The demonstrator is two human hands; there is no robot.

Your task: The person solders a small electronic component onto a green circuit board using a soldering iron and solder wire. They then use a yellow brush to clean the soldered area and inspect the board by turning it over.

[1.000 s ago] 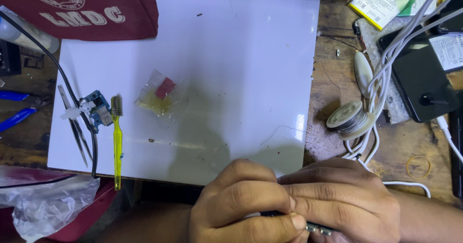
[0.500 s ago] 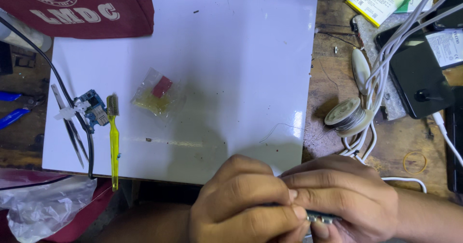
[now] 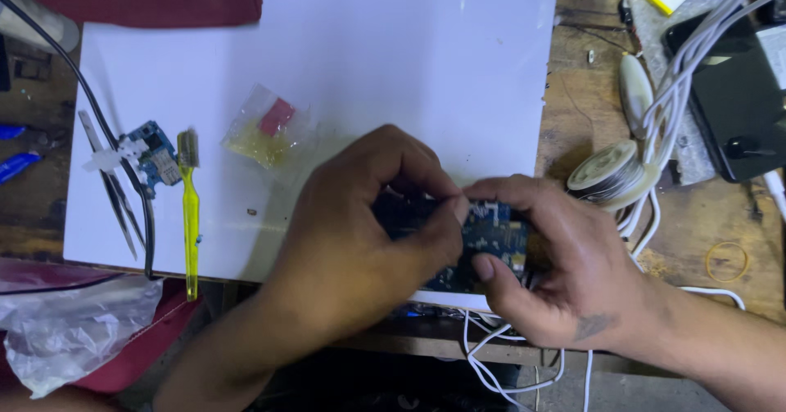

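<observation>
Blue circuit board with small components (image 3: 491, 240) sits pinched between the left hand (image 3: 368, 224) and right hand (image 3: 557, 265) at the white sheet's (image 3: 409, 60) five o'clock edge, work seemingly midway, yellow toothbrush (image 3: 191, 216) unused at nine o'clock.

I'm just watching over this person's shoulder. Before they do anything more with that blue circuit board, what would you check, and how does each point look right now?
1. Both hands on the board: ok. The left hand and right hand grip the blue circuit board between their fingertips.
2. Board over the white sheet: ok, it sits above the sheet's near edge.
3. What the fingertips pinch on the board: cannot tell, the fingers hide it.
4. Tools within sight: ok. The yellow toothbrush and tweezers lie at the sheet's left side.
5. White cables free of the hands: cannot tell, some run under the right hand.
</observation>
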